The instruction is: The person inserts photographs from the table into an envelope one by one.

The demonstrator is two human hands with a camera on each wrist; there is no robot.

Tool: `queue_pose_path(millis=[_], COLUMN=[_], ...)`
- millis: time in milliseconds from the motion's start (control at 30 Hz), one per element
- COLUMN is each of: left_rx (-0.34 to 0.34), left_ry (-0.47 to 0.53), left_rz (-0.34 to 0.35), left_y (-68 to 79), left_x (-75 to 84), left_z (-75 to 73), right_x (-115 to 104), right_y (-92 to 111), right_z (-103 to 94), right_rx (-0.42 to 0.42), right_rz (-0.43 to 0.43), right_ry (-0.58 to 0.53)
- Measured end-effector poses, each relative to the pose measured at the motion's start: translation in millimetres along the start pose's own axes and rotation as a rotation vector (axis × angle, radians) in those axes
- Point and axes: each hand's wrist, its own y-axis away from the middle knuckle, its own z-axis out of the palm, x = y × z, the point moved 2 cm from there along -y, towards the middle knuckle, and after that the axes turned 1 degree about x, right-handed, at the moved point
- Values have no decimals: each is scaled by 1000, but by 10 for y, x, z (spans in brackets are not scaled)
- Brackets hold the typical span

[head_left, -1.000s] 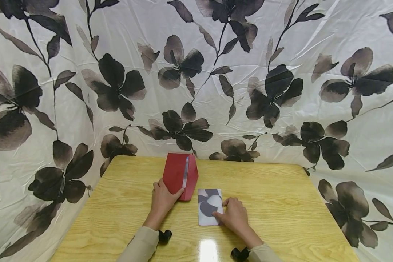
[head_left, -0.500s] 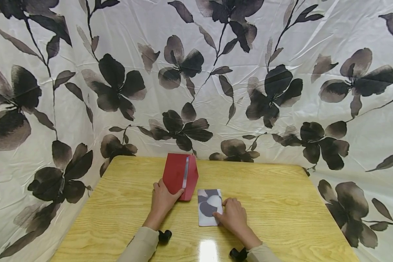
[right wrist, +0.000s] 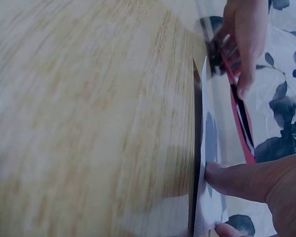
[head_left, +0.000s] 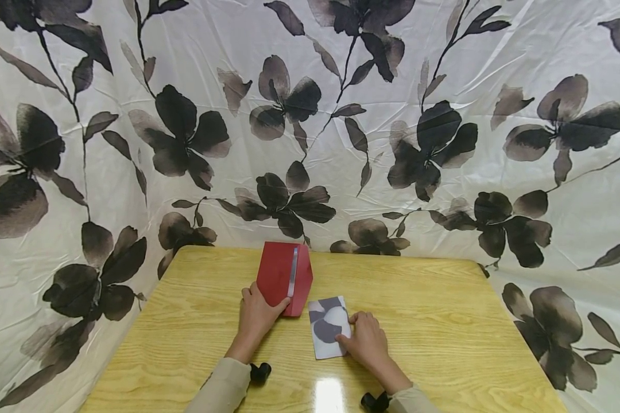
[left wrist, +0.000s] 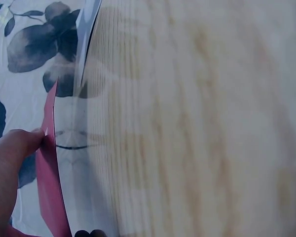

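Observation:
My left hand [head_left: 258, 314] grips the near end of a red envelope [head_left: 280, 269], thumb on its right side beside a silvery strip. The left wrist view shows that thumb pressed on the red envelope [left wrist: 50, 173], seen nearly edge-on just over the table. To its right, my right hand [head_left: 368, 339] pinches the right edge of a white card [head_left: 324, 351] with a grey flower-like print. In the right wrist view the thumb lies on the card's face [right wrist: 212, 143], a fingertip shows below it, and the far edge stands a little up from the wood.
A wood-grain table [head_left: 434, 310] spans the front, with a bright light reflection [head_left: 329, 396] near me. Behind it hangs a white cloth [head_left: 196, 34] printed with dark flowers. Small black devices [head_left: 260, 373] sit at both wrists.
The card has turned slightly anticlockwise and shifted a little left in my right hand. My left hand and the red envelope have stayed in place.

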Motion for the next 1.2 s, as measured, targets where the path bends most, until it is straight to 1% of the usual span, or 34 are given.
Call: queue_pose_path(millis=[133,233,400,533,633,767,933,1033,1100,1200], left_rx=[15,11,-5,-3,-3,-5,-5,-7,-7,-8], left_ry=[-1,-3,-4,-5,-4,-6,-7,-5,-3,-4], left_rz=[10,7,-3,0,-1,-1,4,3,0,0], left_y=[-5,-4,-2,7,13,14,9,5,4,8], left_x=[1,-2,-10,-7,-5,-3,0,-5,-6,-7], left_z=[-3,-6,-7,-10,-6,-7,-13,-10,-7,-3], right_x=[7,13,23,38,61,114,193,226,242,250], right_y=[0,1,14,33,41,21,-51,-99,-125,-164], right_z=[8,14,16,9,4,-11,-73,-113,-136,-170], right_rx=[15,24,18,3,-14,-50,-123,-161,-171,-165], right_rz=[-13,-21,-24,-26,-23,-4,33,61,77,103], right_ry=[-17,-42,-94,-144,-203,-322,-470,-532,-569,-608])
